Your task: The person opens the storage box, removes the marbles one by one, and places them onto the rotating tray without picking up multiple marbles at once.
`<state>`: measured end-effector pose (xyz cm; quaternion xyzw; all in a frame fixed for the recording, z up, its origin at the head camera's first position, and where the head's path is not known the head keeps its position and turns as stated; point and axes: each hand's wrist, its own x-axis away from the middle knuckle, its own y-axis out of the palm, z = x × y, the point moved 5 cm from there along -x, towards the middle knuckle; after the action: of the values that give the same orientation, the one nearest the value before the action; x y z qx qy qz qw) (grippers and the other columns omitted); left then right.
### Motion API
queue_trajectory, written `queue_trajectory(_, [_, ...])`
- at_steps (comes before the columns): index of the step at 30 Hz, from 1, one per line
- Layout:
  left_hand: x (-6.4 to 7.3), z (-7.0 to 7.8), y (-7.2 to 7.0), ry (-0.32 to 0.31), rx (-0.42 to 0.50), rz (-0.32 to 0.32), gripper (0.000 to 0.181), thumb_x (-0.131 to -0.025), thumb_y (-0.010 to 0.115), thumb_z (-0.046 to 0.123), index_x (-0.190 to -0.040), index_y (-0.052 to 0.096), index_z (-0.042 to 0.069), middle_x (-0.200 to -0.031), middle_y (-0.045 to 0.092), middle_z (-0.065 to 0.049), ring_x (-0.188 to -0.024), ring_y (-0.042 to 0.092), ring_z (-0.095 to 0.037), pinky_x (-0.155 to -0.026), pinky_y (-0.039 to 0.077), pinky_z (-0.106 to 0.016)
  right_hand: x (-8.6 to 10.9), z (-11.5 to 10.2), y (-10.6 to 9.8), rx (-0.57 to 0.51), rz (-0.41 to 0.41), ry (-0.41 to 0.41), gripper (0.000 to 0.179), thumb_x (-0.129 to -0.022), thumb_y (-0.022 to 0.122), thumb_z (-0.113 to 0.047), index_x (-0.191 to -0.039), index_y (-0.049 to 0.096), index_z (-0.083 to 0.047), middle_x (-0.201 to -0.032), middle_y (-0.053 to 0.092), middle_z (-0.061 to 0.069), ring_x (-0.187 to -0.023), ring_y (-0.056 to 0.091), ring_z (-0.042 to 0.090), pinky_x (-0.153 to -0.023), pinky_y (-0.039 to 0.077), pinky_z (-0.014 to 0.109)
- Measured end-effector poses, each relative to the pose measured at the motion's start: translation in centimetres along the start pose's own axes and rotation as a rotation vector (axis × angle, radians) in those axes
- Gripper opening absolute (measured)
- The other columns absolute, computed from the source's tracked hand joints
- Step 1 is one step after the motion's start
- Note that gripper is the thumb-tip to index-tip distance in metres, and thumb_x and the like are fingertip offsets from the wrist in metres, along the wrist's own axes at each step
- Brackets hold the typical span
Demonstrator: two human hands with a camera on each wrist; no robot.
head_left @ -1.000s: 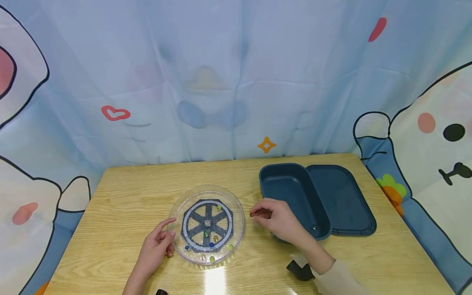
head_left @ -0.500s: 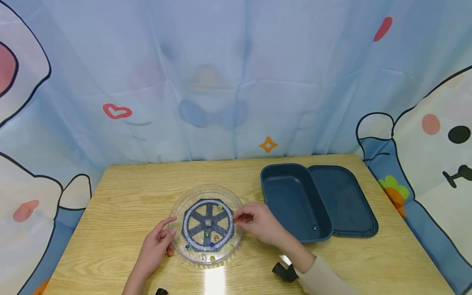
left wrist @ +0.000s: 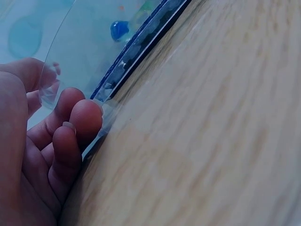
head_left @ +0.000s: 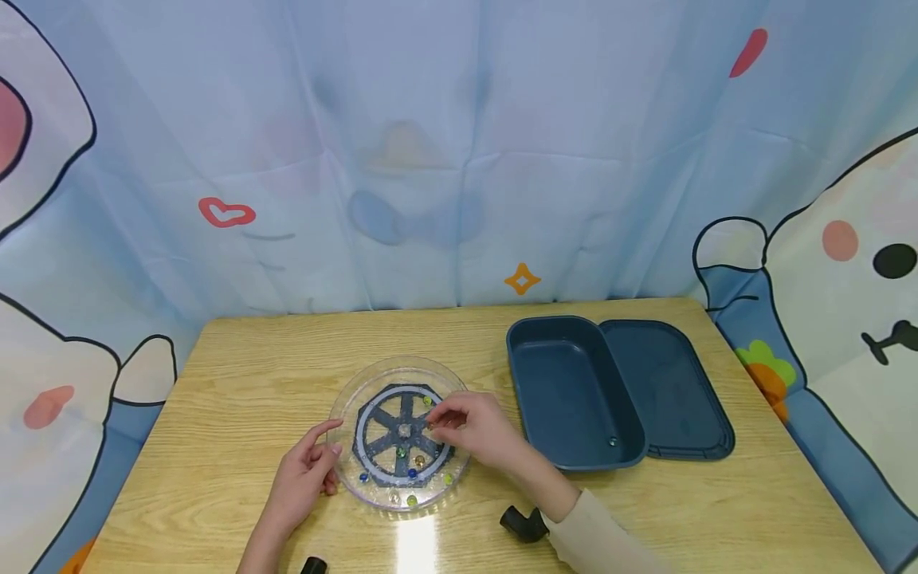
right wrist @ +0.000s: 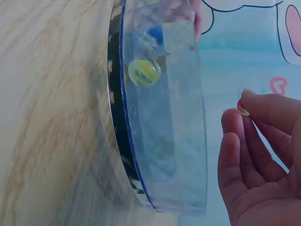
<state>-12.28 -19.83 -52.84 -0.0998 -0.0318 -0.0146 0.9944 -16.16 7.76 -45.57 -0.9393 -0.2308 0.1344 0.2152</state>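
A clear round dish [head_left: 369,379] stands on the table with several glass marbles in it, among them a blue marble [head_left: 412,473] and a yellow-green marble [right wrist: 144,73]. At the dish's left side, my left hand [head_left: 304,472] holds the rim, index finger over it and the other fingers curled against the wall, as the left wrist view [left wrist: 86,120] shows. Above the dish's right half is my right hand [head_left: 473,429]. Its thumb and index finger pinch a small reddish-amber marble [right wrist: 243,109], higher than the dish's rim in the right wrist view.
A dark blue rectangular bin [head_left: 559,391] sits right of the dish, with one marble [head_left: 613,441] inside. Partly behind it lies its flat blue lid [head_left: 670,391]. A printed curtain [head_left: 430,159] hangs beyond the wooden table's [head_left: 265,367] back edge.
My right hand has moved left with the marble, from beside the bin to above the dish. My left hand has stayed at the dish's rim.
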Motion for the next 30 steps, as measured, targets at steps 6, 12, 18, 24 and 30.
queue_trajectory(6, [-0.1, 0.0, 0.0, 0.003, 0.004, 0.000, 0.038, -0.101, 0.061, 0.014, -0.139, 0.056, 0.012, -0.065, 0.055, -0.008, -0.051, 0.054, -0.016, -0.048, 0.053, -0.031, -0.1, 0.4, 0.6, -0.023, -0.016, 0.023, 0.013, -0.088, 0.077, -0.008, -0.100, 0.075, -0.005, -0.092, 0.067, -0.002, -0.080, 0.064, 0.012, -0.071, 0.056, 0.028])
queue_trajectory(12, [-0.3, 0.3, 0.0, 0.016, 0.002, -0.003, 0.038, -0.101, 0.061, 0.016, -0.138, 0.057, 0.012, -0.065, 0.055, -0.009, -0.050, 0.054, -0.017, -0.048, 0.053, -0.031, -0.2, 0.5, 0.7, -0.023, -0.027, 0.015, 0.014, -0.088, 0.077, -0.008, -0.101, 0.074, -0.005, -0.092, 0.068, -0.003, -0.080, 0.064, 0.010, -0.071, 0.056, 0.028])
queue_trajectory(18, [-0.3, 0.1, 0.0, 0.015, -0.007, -0.001, 0.038, -0.101, 0.061, 0.015, -0.138, 0.056, 0.011, -0.065, 0.055, -0.008, -0.051, 0.054, -0.016, -0.048, 0.052, -0.030, 0.0, 0.4, 0.2, -0.026, -0.029, 0.011, 0.014, -0.088, 0.075, -0.004, -0.102, 0.074, -0.002, -0.094, 0.068, 0.003, -0.082, 0.065, 0.013, -0.073, 0.056, 0.029])
queue_trajectory(24, [-0.1, 0.0, -0.1, 0.010, 0.003, 0.003, 0.037, -0.101, 0.061, 0.014, -0.138, 0.057, 0.012, -0.065, 0.055, -0.007, -0.051, 0.054, -0.016, -0.048, 0.053, -0.031, 0.8, -0.2, -2.1, 0.005, 0.001, 0.036, 0.013, -0.090, 0.074, -0.005, -0.103, 0.074, -0.006, -0.096, 0.069, 0.000, -0.083, 0.064, 0.012, -0.074, 0.055, 0.029])
queue_trajectory(30, [0.1, 0.0, 0.0, 0.017, 0.004, -0.002, 0.038, -0.101, 0.061, 0.015, -0.138, 0.056, 0.011, -0.065, 0.056, -0.007, -0.051, 0.055, -0.016, -0.048, 0.053, -0.031, 2.1, -0.5, -5.8, 0.114, 0.076, -0.025, 0.016, -0.087, 0.076, -0.003, -0.100, 0.075, -0.012, -0.097, 0.071, 0.003, -0.082, 0.064, 0.010, -0.073, 0.056, 0.029])
